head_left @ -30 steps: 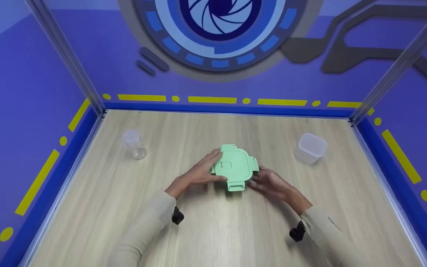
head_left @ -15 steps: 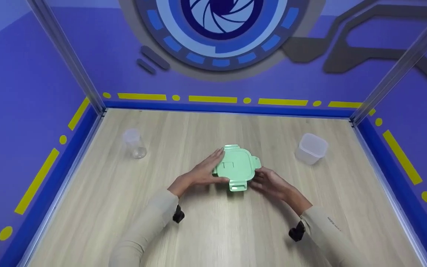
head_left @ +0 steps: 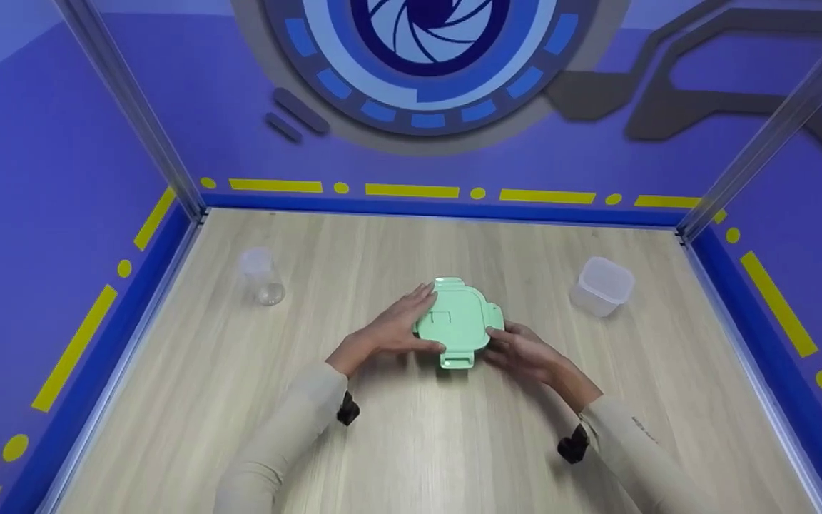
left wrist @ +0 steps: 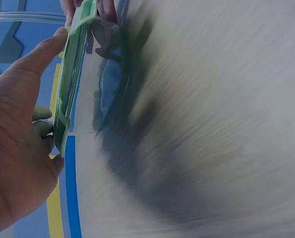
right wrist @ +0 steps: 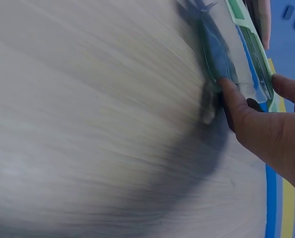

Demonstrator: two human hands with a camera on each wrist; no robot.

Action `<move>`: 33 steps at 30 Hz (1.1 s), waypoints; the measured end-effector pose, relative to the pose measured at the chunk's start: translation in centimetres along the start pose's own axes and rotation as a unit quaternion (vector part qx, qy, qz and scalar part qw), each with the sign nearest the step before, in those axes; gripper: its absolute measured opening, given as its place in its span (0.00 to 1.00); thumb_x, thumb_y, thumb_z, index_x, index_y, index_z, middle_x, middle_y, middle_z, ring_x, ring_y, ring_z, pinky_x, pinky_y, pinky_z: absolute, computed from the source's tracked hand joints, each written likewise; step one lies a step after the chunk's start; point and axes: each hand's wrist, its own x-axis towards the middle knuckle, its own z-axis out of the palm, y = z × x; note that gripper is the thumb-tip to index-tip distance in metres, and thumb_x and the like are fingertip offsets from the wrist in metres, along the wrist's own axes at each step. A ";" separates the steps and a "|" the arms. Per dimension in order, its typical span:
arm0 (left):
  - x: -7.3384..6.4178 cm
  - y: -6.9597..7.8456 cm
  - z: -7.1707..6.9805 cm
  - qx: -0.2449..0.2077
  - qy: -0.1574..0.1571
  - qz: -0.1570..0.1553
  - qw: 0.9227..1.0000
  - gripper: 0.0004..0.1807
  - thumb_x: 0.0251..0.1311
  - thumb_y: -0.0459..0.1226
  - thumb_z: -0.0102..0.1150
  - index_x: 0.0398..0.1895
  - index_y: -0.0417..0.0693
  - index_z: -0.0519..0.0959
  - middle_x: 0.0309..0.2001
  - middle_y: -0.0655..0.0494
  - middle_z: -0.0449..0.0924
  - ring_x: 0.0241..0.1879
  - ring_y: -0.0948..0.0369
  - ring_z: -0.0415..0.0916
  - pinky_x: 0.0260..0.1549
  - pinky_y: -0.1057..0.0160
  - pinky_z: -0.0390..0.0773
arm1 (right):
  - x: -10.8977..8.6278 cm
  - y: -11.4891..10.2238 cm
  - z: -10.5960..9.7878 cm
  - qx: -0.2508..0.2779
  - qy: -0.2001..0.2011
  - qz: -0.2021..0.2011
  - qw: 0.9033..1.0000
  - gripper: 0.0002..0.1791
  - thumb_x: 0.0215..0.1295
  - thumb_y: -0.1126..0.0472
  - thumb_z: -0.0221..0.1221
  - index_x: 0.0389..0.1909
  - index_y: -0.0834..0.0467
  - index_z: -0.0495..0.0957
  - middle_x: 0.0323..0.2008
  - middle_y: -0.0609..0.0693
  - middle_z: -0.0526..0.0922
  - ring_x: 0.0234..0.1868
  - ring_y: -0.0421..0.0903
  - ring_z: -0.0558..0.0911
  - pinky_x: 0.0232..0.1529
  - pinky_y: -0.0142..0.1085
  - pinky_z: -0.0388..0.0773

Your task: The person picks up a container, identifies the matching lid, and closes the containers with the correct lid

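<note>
A food container with a clear body (left wrist: 110, 82) and a square, light green lid (head_left: 461, 321) is between my hands near the middle of the table. The lid's visible side clips stick outward in the head view. My left hand (head_left: 398, 327) grips the left side, its thumb at the near left corner and fingers along the far left edge. From the right, my right hand (head_left: 529, 357) holds the container, with the thumb (right wrist: 285, 88) on the lid's edge by the right clip and a finger against the clear body below. Some fingers are hidden under the lid.
A clear cylindrical jar (head_left: 261, 278) stands at the back left of the wooden table (head_left: 411, 442). A translucent square tub (head_left: 601, 287) is at the back right. Blue-purple panels (head_left: 61, 214) wall in the sides and back.
The container has shifted slightly to the right together with my left hand. My right thumb has come up onto the lid's edge beside the right clip.
</note>
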 end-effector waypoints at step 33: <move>1.9 1.8 2.3 0.262 -0.003 0.063 0.963 0.43 0.71 0.69 0.37 0.83 0.68 0.45 0.85 0.53 0.38 0.84 0.48 0.34 0.80 0.41 0.41 | 0.4 -0.2 -0.2 -0.046 -0.002 -0.021 0.999 0.38 0.82 0.57 0.48 0.81 0.64 0.41 0.78 0.66 0.58 0.75 0.54 0.69 0.73 0.50 0.68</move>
